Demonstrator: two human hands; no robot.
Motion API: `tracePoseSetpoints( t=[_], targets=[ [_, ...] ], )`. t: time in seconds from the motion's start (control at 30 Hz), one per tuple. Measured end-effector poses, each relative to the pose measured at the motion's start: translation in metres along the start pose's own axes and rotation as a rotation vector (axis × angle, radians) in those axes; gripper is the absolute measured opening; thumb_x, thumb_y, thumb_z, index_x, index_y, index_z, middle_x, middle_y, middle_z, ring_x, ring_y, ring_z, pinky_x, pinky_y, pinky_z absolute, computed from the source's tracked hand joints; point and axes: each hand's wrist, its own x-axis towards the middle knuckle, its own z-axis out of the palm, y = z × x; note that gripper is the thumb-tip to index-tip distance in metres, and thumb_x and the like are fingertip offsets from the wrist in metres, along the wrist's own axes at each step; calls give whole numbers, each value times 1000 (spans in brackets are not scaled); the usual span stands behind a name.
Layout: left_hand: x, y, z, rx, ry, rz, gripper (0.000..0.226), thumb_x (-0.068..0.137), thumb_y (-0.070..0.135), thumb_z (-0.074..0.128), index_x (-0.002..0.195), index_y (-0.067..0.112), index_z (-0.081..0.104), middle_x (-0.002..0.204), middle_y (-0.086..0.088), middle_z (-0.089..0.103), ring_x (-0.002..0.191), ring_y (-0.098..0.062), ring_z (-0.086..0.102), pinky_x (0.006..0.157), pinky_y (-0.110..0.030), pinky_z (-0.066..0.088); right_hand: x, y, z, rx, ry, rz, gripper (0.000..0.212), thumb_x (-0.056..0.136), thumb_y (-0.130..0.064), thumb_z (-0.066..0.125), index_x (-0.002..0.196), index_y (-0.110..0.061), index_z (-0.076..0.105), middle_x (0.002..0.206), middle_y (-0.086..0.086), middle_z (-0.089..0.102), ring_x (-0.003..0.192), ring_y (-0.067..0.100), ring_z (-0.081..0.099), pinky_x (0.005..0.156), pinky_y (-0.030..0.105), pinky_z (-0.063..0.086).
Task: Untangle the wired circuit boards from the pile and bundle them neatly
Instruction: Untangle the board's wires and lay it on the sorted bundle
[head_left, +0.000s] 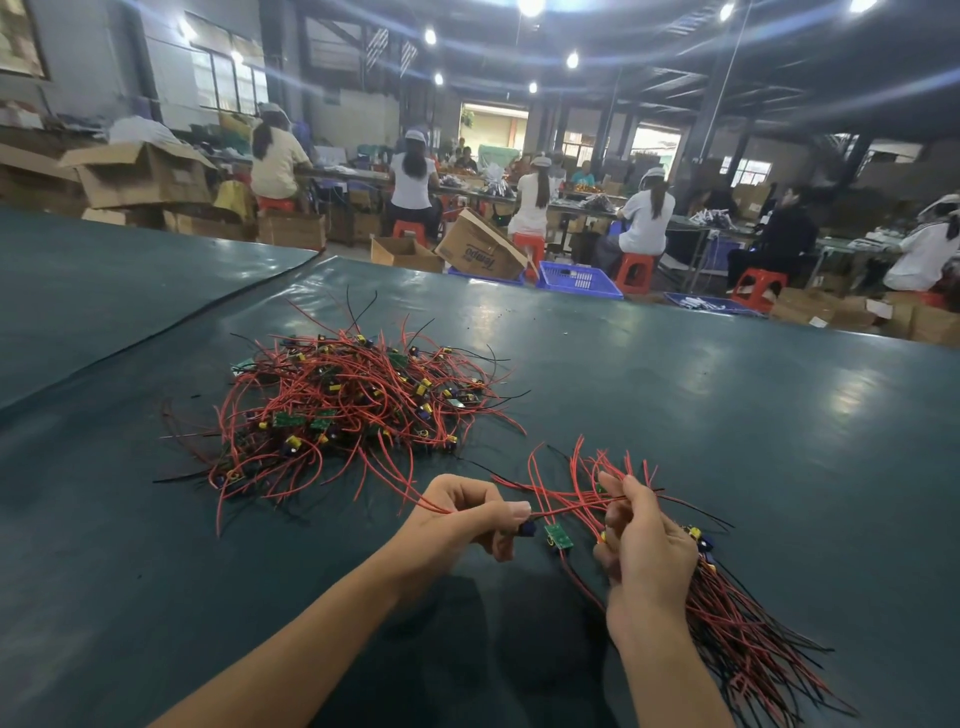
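I saw the fingers of the left hand pinching a red wire, with a small blue part just under the thumb. The right hand had its fingers curled round the bundle of wired boards. The bundle's red and black leads fanned down to the right over the bench. One green circuit board hung between the two hands. The tangled pile lay on the bench beyond the left hand, apart from the bundle.
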Motion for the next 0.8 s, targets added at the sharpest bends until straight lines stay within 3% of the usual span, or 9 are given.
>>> tracePoseSetpoints(
  t=[0.13, 0.3, 0.4, 0.5, 0.63, 0.7, 0.8],
  targets=[
    [1, -1, -4, -27, 29, 0, 30, 75, 32, 72, 50, 19, 61, 59, -2, 61, 56, -11, 58, 58, -21, 47, 2, -1, -3, 75, 8, 24, 28, 95, -25, 61, 77, -11, 78, 52, -8, 47, 38, 3, 33, 33, 17, 26],
    [2, -3, -4, -9, 83, -24, 30, 74, 40, 73, 53, 21, 63, 62, -1, 63, 56, -11, 57, 57, -20, 45, -7, 3, 4, -8, -77, 7, 35, 93, -42, 61, 76, -17, 79, 51, -10, 44, 39, 3, 32, 35, 17, 27],
    [1, -3, 1, 51, 80, -23, 25, 79, 39, 72, 62, 21, 69, 63, -2, 65, 59, -11, 58, 56, -19, 44, -19, 9, 12, -173, -221, -36, 40, 89, -42, 66, 74, -6, 76, 49, -8, 42, 42, 6, 33, 42, 20, 29],
    [1, -3, 5, 106, 72, -19, 24, 84, 34, 70, 65, 20, 69, 65, -3, 66, 59, -11, 58, 55, -19, 43, -34, 15, 19, -306, -397, -126, 49, 91, -37, 62, 54, -5, 68, 47, 4, 55, 44, 9, 45, 45, 21, 38],
    [2, -4, 5, 144, 91, 3, 30, 85, 23, 71, 56, 20, 64, 58, -2, 64, 56, -11, 57, 56, -19, 43, -35, 12, 19, -346, -452, -166, 46, 99, -24, 54, 63, -2, 73, 65, 23, 67, 62, 26, 58, 67, 44, 53],
    [2, -4, 6, 133, 103, 20, 31, 82, 21, 70, 52, 19, 62, 54, -2, 62, 55, -13, 55, 57, -19, 42, -35, 12, 20, -357, -457, -172, 46, 99, -23, 54, 62, -4, 74, 59, 17, 67, 59, 25, 57, 62, 42, 51],
    [1, -3, 5, 92, 116, 28, 30, 78, 23, 71, 50, 17, 61, 52, -4, 60, 58, -17, 56, 64, -23, 45, -26, 10, 16, -312, -321, -133, 41, 98, -22, 56, 66, -7, 77, 46, -6, 52, 43, 7, 40, 46, 26, 33]
  ],
)
